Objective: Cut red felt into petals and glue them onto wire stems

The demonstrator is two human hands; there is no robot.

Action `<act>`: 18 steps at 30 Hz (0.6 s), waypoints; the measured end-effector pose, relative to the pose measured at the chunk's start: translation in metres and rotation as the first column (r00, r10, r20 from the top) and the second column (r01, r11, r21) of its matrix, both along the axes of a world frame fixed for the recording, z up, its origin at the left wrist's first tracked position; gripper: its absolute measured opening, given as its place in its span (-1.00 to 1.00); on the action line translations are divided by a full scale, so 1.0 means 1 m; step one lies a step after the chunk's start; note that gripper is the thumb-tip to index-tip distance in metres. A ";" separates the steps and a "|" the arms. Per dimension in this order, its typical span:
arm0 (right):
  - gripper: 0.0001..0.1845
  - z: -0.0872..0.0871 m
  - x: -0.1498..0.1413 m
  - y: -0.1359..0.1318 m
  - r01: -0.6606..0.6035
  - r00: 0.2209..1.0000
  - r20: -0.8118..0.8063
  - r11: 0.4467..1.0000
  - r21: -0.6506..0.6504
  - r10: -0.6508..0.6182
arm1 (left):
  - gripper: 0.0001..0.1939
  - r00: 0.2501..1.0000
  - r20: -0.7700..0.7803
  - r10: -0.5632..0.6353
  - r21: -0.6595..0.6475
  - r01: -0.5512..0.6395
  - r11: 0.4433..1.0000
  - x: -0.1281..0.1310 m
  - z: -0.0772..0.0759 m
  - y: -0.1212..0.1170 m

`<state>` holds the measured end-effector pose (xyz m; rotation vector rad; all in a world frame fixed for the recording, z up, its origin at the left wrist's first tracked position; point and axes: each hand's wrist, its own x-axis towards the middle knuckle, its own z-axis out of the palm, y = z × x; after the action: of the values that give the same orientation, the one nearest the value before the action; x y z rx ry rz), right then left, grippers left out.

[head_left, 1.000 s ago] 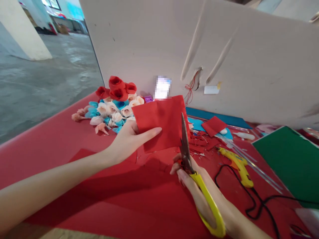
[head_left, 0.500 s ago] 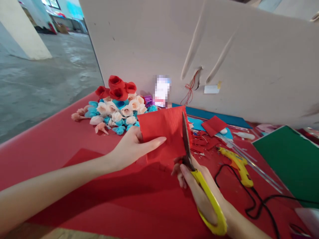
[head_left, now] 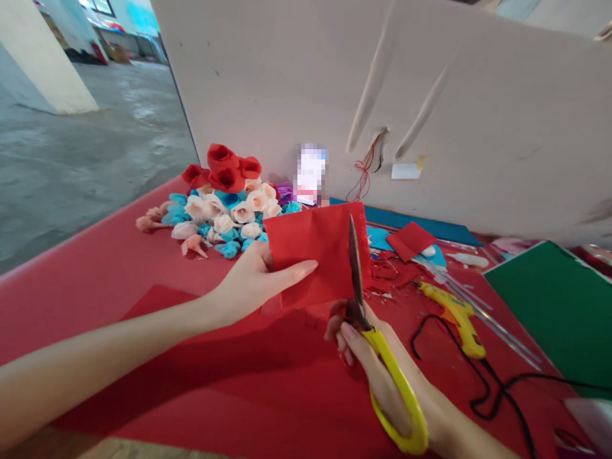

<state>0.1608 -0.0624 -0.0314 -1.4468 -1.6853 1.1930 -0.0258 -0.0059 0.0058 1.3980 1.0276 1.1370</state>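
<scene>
My left hand pinches a red sheet of crepe paper by its left edge and holds it up above the red table. My right hand grips yellow-handled scissors. Their dark blades point upward and cut into the sheet near its right edge. A narrow strip of the red paper lies to the right of the blades.
A heap of red, white, pink and blue paper flowers lies at the back left. A yellow glue gun with a black cord, clear glue sticks, red scraps, blue sheets and a green sheet lie right. A pale board stands behind.
The red sheet came down a little from its higher position a second ago. The scissor blades have stayed in the cut near the sheet's right edge, shifting slightly.
</scene>
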 end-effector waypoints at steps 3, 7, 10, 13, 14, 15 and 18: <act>-0.66 0.000 0.002 -0.001 -0.025 0.999 0.019 1.000 -0.004 0.025 | -0.83 1.000 -0.008 -0.008 -0.010 0.007 1.000 0.000 0.000 0.000; -0.62 0.000 0.005 0.000 -0.044 0.995 0.090 0.999 -0.015 0.046 | -0.80 0.995 -0.077 -0.055 -0.023 0.054 0.998 -0.002 -0.001 -0.001; -0.60 0.000 0.004 0.001 -0.037 0.997 0.071 0.999 -0.020 0.039 | -0.83 0.990 -0.090 -0.113 -0.070 0.107 0.992 -0.002 -0.003 -0.002; -0.61 -0.001 0.002 0.003 -0.007 0.999 0.040 1.000 -0.027 0.008 | -0.85 0.989 -0.091 -0.119 -0.090 0.111 0.990 -0.001 -0.005 -0.002; -0.62 -0.002 0.002 0.003 0.000 0.999 0.037 1.000 -0.026 0.001 | -0.85 0.989 -0.095 -0.114 -0.085 0.106 0.991 -0.001 -0.005 -0.001; -0.64 -0.003 0.002 0.003 0.003 0.999 0.034 1.000 -0.020 -0.003 | -0.84 0.989 -0.101 -0.111 -0.081 0.103 0.991 -0.001 -0.006 -0.001; -0.65 -0.007 0.003 0.003 0.007 1.000 0.015 1.000 0.020 -0.007 | -0.82 0.988 -0.107 -0.110 -0.088 0.101 0.991 0.000 -0.007 0.001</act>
<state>0.1641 -0.0597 -0.0381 -1.4519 -1.6969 1.1604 -0.0261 -0.0052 -0.0017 1.4461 1.0543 0.9382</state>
